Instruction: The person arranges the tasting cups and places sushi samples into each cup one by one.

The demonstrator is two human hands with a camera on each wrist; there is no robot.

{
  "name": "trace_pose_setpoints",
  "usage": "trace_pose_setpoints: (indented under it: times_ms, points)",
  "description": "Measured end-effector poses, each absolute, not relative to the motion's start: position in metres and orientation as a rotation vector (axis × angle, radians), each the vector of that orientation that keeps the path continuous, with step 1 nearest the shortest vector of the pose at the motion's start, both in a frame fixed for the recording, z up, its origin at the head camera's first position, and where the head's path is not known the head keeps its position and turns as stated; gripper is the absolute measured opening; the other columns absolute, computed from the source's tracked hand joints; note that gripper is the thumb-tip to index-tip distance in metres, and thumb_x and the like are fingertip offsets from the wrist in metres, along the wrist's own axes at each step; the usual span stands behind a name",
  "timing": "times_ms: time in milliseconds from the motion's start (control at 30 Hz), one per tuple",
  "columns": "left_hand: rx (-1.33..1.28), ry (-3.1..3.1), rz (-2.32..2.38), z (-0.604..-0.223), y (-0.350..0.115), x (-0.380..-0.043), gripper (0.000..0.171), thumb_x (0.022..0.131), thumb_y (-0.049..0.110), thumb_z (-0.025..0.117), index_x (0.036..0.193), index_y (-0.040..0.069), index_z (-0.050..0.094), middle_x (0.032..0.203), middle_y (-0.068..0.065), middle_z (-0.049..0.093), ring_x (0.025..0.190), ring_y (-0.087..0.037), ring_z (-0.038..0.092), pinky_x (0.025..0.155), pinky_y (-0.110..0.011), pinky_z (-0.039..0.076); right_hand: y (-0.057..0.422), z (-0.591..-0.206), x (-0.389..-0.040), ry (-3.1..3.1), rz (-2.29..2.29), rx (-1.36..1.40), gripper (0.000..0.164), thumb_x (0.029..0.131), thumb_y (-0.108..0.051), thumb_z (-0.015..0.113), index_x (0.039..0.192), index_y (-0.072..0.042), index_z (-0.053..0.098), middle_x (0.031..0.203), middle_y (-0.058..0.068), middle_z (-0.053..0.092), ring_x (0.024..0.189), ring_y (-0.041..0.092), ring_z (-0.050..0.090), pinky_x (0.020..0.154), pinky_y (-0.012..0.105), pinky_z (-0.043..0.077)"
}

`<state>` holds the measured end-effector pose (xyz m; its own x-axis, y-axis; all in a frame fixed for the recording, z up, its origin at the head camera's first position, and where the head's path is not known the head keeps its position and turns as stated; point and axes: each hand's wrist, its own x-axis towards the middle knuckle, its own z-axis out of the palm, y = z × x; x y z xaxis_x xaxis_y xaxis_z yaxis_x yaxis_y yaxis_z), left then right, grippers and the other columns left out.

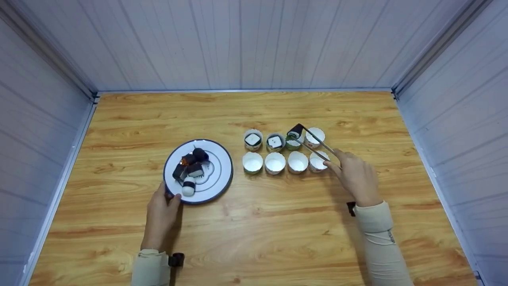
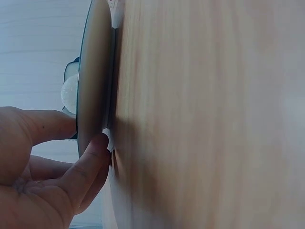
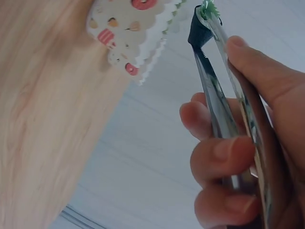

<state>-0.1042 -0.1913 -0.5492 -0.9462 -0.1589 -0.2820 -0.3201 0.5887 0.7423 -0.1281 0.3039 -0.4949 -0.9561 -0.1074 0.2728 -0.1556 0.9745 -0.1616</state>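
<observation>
My left hand (image 1: 160,214) grips the near-left rim of a white, blue-edged plate (image 1: 217,163), thumb on top and fingers underneath in the left wrist view. Several toy sushi pieces sit on the plate's left half, including a white one with a black band (image 1: 189,186). With my right hand (image 1: 357,178) I hold metal tongs (image 3: 217,102). Their tips pinch a black-wrapped sushi piece with a green frill (image 3: 200,31), which overlaps the third cup (image 1: 293,145) of the back row in the head view.
Small paper cups stand in two rows right of the plate. White-topped pieces with dark edges sit in the back row's left cup (image 1: 253,140) and second cup (image 1: 274,142). The front cups (image 1: 253,163) show bare white insides. Pale panels (image 1: 246,47) enclose the wooden table (image 1: 254,238).
</observation>
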Motion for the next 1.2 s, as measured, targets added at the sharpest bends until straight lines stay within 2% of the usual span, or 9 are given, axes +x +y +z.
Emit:
trace_pose_setpoints:
  times_ms: [167, 367, 567, 933, 1200]
  points:
    - [-0.356, 2.660, 1.306, -0.5497, -0.1922, -0.1015, 0.064, 0.102, 0.006, 0.054, 0.156, -0.005, 0.022, 0.147, -0.031, 0.040, 0.138, -0.040, 0.038, 0.113, -0.051, 0.035, 0.3061, -0.5018, -0.1264, -2.756, 0.189, 0.210, 0.048, 0.088, -0.042, 0.075, 0.119, -0.005, 0.070, 0.082, 0.017, 0.069, 0.048, 0.032, 0.057, 0.034, 0.043, 0.041]
    - [-0.390, 2.635, 1.305, -0.5495, -0.1929, -0.1014, 0.065, 0.103, 0.007, 0.052, 0.157, -0.005, 0.018, 0.150, -0.030, 0.036, 0.139, -0.040, 0.036, 0.114, -0.050, 0.034, 0.3062, -0.5046, -0.1255, -2.728, 0.146, 0.211, 0.048, 0.086, -0.040, 0.078, 0.118, -0.007, 0.070, 0.079, 0.015, 0.066, 0.043, 0.030, 0.051, 0.031, 0.042, 0.037]
    - [-0.407, 2.618, 1.304, -0.5499, -0.1919, -0.1020, 0.065, 0.103, 0.008, 0.052, 0.158, -0.001, 0.018, 0.151, -0.028, 0.036, 0.140, -0.038, 0.036, 0.114, -0.049, 0.034, 0.3045, -0.5042, -0.1256, -2.753, 0.144, 0.212, 0.049, 0.085, -0.038, 0.079, 0.121, -0.007, 0.069, 0.080, 0.015, 0.067, 0.042, 0.025, 0.047, 0.031, 0.038, 0.036]
    - [-0.422, 2.590, 1.317, -0.5484, -0.1911, -0.1036, 0.066, 0.103, 0.009, 0.052, 0.159, 0.004, 0.018, 0.155, -0.025, 0.033, 0.143, -0.038, 0.032, 0.115, -0.050, 0.032, 0.3043, -0.5038, -0.1251, -2.761, 0.158, 0.185, 0.050, 0.083, -0.036, 0.082, 0.122, -0.008, 0.069, 0.079, 0.014, 0.064, 0.042, 0.024, 0.045, 0.032, 0.039, 0.036]
    - [-0.368, 2.647, 1.301, -0.5492, -0.1926, -0.1029, 0.064, 0.103, 0.008, 0.053, 0.156, -0.006, 0.020, 0.151, -0.032, 0.034, 0.141, -0.041, 0.032, 0.116, -0.051, 0.031, 0.3068, -0.5023, -0.1245, -2.786, 0.158, 0.186, 0.054, 0.081, -0.037, 0.084, 0.125, -0.009, 0.068, 0.082, 0.015, 0.065, 0.041, 0.023, 0.044, 0.031, 0.037, 0.036]
